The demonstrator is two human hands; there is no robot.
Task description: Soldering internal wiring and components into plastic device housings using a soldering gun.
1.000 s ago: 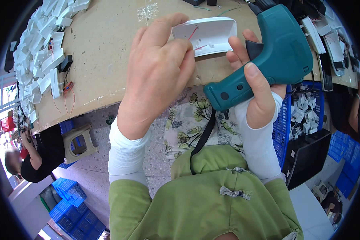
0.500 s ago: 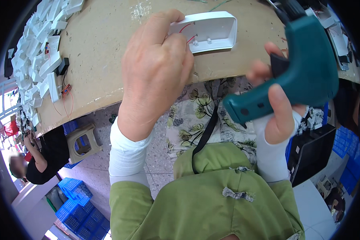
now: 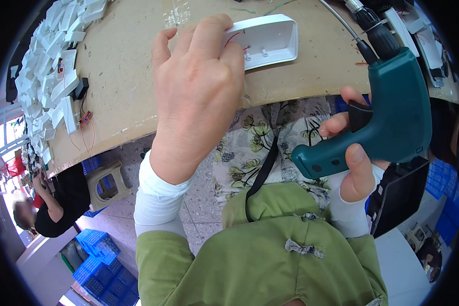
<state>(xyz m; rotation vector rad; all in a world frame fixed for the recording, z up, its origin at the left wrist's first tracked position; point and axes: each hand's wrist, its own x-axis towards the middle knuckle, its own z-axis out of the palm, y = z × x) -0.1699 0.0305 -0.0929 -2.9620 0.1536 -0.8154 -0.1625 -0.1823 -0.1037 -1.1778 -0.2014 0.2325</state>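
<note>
Left hand (image 3: 199,84) grips the case's (image 3: 275,38) left end, right hand (image 3: 357,178) the gun (image 3: 403,112); a finger tug could loosen the wires (image 3: 231,38).

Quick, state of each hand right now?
Left hand: holding the white case by its left end.
Right hand: closed around the green tool.

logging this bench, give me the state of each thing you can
Case, open, red wires inside
Tool, held; running or not, can't tell
Left hand, over case's left end, grip hidden
Right hand, around tool's handle
White parts, heaped
Blue crates, stacked
</note>
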